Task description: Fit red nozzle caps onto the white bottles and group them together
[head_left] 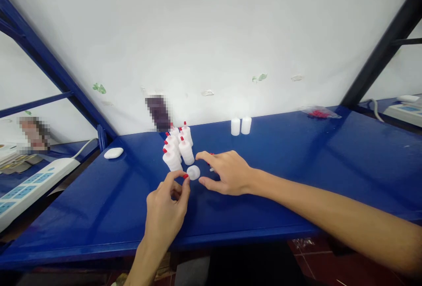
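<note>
Left hand (166,209) fingertips pinched on tiny red cap (185,175) — right by small white bottle (193,172) lying on bench (296,176). Right hand (227,172) fingers half-curled around that bottle, bit of red showing under index finger, can't tell if it's actually gripping. Cluster of capped white bottles (178,147) just behind, toward back edge. Two uncapped bottles (241,125) further right near back edge — bag of red caps (319,112) at far right corner. White oval thing (114,153) near left edge.

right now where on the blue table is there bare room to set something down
Bare: the right half of the blue table, between the two uncapped bottles and the red-bits bag. Crowded: around the capped bottle cluster, where left hand and right hand work.
</note>
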Available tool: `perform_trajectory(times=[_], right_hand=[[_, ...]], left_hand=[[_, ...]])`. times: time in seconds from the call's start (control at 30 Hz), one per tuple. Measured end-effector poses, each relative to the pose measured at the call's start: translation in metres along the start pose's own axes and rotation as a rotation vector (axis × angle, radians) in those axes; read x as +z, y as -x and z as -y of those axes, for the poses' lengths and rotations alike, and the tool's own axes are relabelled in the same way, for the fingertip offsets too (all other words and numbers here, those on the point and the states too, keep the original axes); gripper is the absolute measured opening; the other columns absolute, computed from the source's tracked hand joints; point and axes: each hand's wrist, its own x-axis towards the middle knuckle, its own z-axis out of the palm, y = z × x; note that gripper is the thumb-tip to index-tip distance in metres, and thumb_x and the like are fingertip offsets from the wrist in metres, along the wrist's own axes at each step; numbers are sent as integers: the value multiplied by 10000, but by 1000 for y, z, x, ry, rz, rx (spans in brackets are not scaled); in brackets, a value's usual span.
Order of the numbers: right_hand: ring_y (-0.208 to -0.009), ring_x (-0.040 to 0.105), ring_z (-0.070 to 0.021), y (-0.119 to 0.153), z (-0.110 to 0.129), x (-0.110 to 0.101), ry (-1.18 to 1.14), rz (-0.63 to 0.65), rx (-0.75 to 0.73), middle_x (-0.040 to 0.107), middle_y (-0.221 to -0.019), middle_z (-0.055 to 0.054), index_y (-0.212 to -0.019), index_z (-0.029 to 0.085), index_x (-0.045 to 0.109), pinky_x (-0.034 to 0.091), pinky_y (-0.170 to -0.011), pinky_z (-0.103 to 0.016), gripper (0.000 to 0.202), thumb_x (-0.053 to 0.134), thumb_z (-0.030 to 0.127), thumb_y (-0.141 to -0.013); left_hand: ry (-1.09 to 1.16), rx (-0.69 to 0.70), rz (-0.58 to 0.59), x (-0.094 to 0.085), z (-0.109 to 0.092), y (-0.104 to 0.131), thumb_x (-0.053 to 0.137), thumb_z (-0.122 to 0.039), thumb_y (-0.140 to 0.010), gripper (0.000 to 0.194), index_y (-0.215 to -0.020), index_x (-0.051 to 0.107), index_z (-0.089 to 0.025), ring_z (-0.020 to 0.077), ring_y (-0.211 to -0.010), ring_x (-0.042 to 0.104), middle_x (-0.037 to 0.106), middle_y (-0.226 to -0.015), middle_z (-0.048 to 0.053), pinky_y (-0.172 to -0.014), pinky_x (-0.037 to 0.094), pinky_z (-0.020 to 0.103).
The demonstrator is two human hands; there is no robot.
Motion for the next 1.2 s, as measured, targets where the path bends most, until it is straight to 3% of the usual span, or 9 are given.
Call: perform_trajectory(times=[0.2,0.3,0.37,0.47,0.57,0.87,1.2], right_hand=[[-739,666,-188,-5,-9,-4,118,33,104,743,-919,-9,-1104,227,571,265,-582,-286,225,480,331,-927],[-712,653,-187,-7,-16,-8,186,104,136,741,-922,-19,-1056,227,581,254,-565,-290,187,496,274,-896],[-722,657,-194,-8,-22,-8,217,134,138,742,-930,-27,-1063,229,580,259,-563,-291,194,495,258,-891],[-748,670,-205,-9,-29,-6,241,133,133,745,-938,-29,-1119,244,576,271,-563,-288,226,469,266,-921],[-780,683,-208,-9,-30,-3,245,140,131,747,-971,-39,-1178,257,575,301,-577,-281,256,443,312,-965],[-765,696,-211,-12,-28,4,307,166,89,751,-960,-46,-1154,253,622,326,-579,-281,285,387,329,-1012],[-849,668,-172,-11,-33,2,133,132,74,718,-1050,-18,-1089,247,660,332,-607,-266,193,523,290,-960]], left_hand=[[-119,-16,24,2,5,-3,552,-346,-935,243,-1141,616,-234,95,-373,473,479,-474,-113,-472,377,216],[-90,24,0,1,1,0,579,-342,-919,218,-1096,613,-220,93,-398,488,502,-516,-100,-481,402,214],[-64,120,59,1,-2,1,574,-325,-921,174,-1050,627,-221,108,-506,566,590,-639,-55,-532,455,219],[-102,268,181,1,-4,1,538,-289,-937,180,-1062,656,-233,175,-834,666,690,-965,32,-742,540,284],[-193,256,203,2,-3,0,526,-287,-946,209,-1095,664,-238,230,-987,647,689,-1095,53,-859,543,372],[-194,249,307,0,-4,0,502,-305,-969,217,-1113,651,-242,240,-1006,625,683,-1098,42,-887,539,414],[-128,289,340,-1,-5,-1,499,-282,-977,202,-1098,655,-239,217,-983,624,674,-1093,51,-879,530,372]])
